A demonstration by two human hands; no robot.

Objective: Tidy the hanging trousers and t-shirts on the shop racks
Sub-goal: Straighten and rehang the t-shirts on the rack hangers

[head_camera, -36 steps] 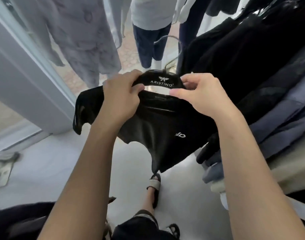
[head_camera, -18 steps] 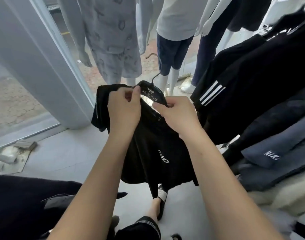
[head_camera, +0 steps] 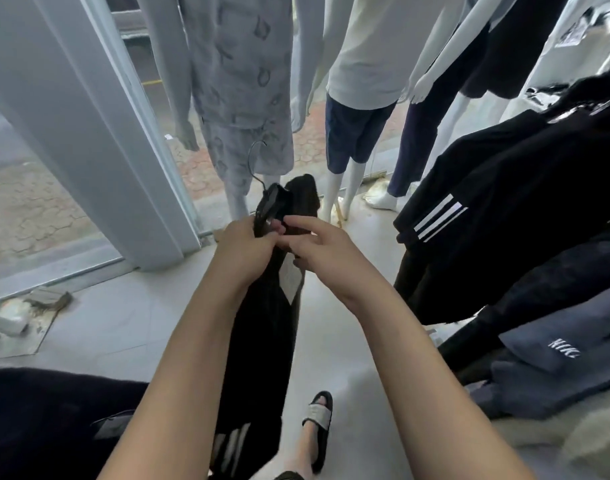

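Black garment [head_camera: 262,341] hangs edge-on, centre of scene, between both forearms, so can't tell if it's tee or trousers. Its lower end is cut off by the left arm. Left hand [head_camera: 243,244] has fingers curled round the garment top & near end of the black hanger [head_camera: 270,206]. Right hand [head_camera: 322,251] sits just beside it, thumb & fingers pinching the fabric below the hanger; fingertips mostly hidden behind cloth. Thin wire hook [head_camera: 253,157] sticks up on the far side. Hanger print not legible at this angle.

Pale tag [head_camera: 291,275] under the right hand, text too blurred to read. White stripes [head_camera: 231,441] low on the garment. On the right, racked clothes: black piece w/ 3 white stripes [head_camera: 438,218], grey-blue knit [head_camera: 566,351] w/ white lettering, approx "NIKE", smeared.

Far side: mannequins, heads cut off by the frame top – one in a pale patterned set [head_camera: 237,81], one in navy shorts [head_camera: 355,133]. Dark soft fabric pile [head_camera: 37,420] near left. Sandalled foot [head_camera: 317,417] on smooth grey floor.
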